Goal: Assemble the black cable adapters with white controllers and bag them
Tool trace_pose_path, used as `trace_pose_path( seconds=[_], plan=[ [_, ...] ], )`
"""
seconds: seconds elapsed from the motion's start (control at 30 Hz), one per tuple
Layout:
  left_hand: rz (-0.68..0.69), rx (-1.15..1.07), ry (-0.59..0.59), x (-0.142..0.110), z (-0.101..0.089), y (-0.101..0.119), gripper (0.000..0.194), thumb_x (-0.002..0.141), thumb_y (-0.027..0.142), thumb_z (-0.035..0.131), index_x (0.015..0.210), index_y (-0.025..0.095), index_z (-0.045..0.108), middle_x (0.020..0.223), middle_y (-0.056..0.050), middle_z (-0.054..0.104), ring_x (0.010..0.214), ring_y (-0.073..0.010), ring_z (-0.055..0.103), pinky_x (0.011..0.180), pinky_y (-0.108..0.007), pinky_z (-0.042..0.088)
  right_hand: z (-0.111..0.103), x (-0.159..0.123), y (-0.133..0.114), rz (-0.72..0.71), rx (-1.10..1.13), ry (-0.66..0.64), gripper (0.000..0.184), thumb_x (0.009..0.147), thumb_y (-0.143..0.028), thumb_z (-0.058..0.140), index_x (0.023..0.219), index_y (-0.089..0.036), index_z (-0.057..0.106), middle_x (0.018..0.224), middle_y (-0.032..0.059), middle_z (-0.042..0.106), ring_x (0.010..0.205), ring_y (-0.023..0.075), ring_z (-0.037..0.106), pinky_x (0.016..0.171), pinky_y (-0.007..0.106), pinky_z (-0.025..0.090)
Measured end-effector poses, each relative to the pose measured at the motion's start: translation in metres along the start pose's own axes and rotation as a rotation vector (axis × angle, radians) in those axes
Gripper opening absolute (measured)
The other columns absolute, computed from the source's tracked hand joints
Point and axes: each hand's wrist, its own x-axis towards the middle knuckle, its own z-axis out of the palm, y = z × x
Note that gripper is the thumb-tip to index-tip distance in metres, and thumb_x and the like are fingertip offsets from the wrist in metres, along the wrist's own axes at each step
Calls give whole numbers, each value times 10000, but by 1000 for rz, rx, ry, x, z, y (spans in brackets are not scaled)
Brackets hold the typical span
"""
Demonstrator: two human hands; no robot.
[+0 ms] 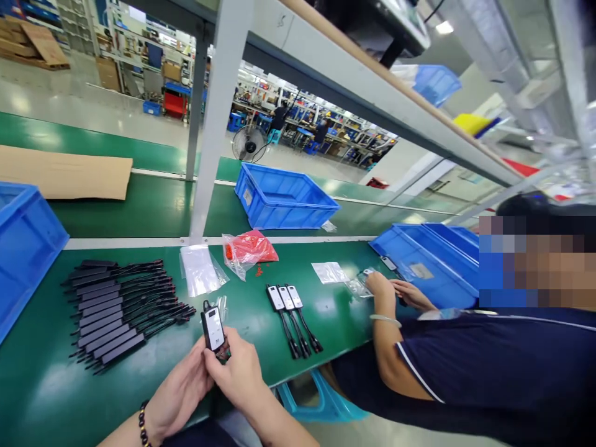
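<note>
Low in the view, a small black electronic module with a white face stands nearly upright between my hands. My left hand is closed round its lower left side. My right hand grips its lower end, thumb in front; the cable end is mostly hidden by the fingers. To the left lie several black modules with cables, side by side in a slanted row. Three white-faced modules rest to the right, cables pointing toward me. Behind the held module are clear plastic bags and a bag of small red parts.
A co-worker sits at the right, both hands over the green bench, handling a module near a small clear bag. Blue bins stand behind and at both sides. A white post rises from the bench's back edge. Cardboard lies beyond.
</note>
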Motion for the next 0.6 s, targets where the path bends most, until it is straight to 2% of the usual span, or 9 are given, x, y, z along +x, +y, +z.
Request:
trace_pose_path(
  seconds=[0.13, 0.23, 0.3, 0.4, 0.47, 0.53, 0.6],
  plan=[
    [-117, 153, -83, 4, -2, -2, 416, 888, 371, 344, 1293, 298, 402, 1435, 0, 275, 1308, -215, 223, 1058, -406, 210, -23, 14, 34, 129, -233, 91, 105, 769, -291, 530, 817, -198, 524, 642, 8, 622, 577, 167, 592, 529, 233, 371],
    [-181, 242, -76, 7, -7, 0, 418, 885, 354, 354, 1291, 272, 412, 1424, -35, 298, 1299, -232, 247, 1048, -418, 227, -31, 33, 65, 231, -462, 141, 134, 782, -300, 504, 811, -171, 529, 679, 52, 621, 622, 192, 606, 546, 248, 376],
    [-195, 281, -69, 9, -12, 1, 424, 882, 355, 360, 1293, 259, 411, 1408, -55, 325, 1285, -242, 276, 1038, -422, 248, -31, 46, 83, 284, -570, 141, 181, 774, -316, 511, 848, -153, 536, 797, 87, 617, 674, 200, 614, 566, 253, 393],
    [-208, 324, -57, 12, -21, 2, 437, 875, 374, 368, 1293, 252, 409, 1392, -66, 346, 1265, -255, 312, 1021, -423, 277, -26, 57, 102, 354, -625, 179, 383, 760, -394, 524, 1037, -130, 497, 1052, 144, 539, 744, 210, 618, 591, 269, 426],
    [-218, 332, -47, 13, -24, 3, 444, 874, 380, 364, 1296, 246, 403, 1371, -74, 371, 1246, -260, 340, 1009, -424, 293, -24, 59, 109, 405, -620, 232, 583, 750, -465, 522, 1194, -109, 396, 1200, 198, 432, 806, 231, 616, 624, 291, 446],
    [-223, 329, -43, 13, -25, 3, 448, 874, 379, 362, 1298, 238, 396, 1341, -85, 406, 1221, -264, 371, 995, -423, 307, -24, 57, 115, 454, -609, 265, 736, 732, -520, 521, 1283, -90, 294, 1283, 239, 330, 867, 259, 607, 670, 314, 455],
    [-225, 327, -39, 13, -24, 2, 448, 873, 372, 366, 1295, 225, 398, 1301, -99, 441, 1187, -266, 406, 979, -421, 321, -28, 52, 120, 492, -599, 257, 815, 711, -561, 524, 1315, -90, 246, 1308, 249, 289, 895, 279, 599, 699, 331, 455]
  ],
)
